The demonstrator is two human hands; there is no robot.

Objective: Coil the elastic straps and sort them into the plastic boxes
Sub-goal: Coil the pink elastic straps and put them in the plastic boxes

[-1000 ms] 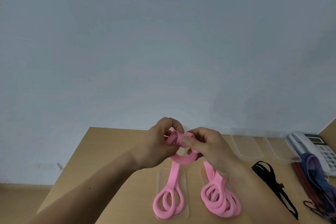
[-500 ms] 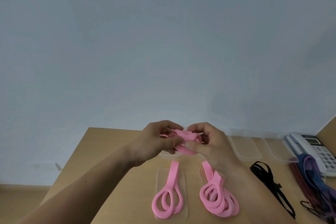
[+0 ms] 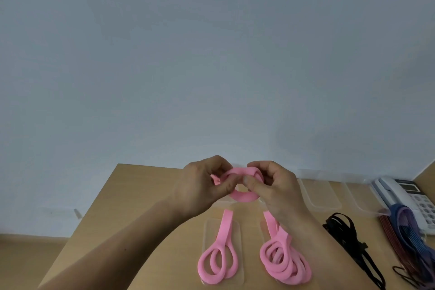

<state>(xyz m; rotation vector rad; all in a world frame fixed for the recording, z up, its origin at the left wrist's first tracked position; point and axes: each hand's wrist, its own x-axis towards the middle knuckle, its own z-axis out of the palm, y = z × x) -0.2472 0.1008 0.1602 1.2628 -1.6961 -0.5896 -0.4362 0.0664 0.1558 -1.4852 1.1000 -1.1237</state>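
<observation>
The pink strap (image 3: 242,196) has opened from a squashed bundle into a rounder ring, held above the table (image 3: 146,195). Its long axis runs 9 to 3 o'clock, with a short tail pointing toward 9. The left hand (image 3: 202,186) pinches its 9 o'clock side and the right hand (image 3: 277,188) its 3 o'clock side, fingers curled.

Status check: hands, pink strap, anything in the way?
Left hand, right hand pinch pink strap, looped in a ring above table. Two pink bundles lie below. Clear boxes unobstructed.
</observation>
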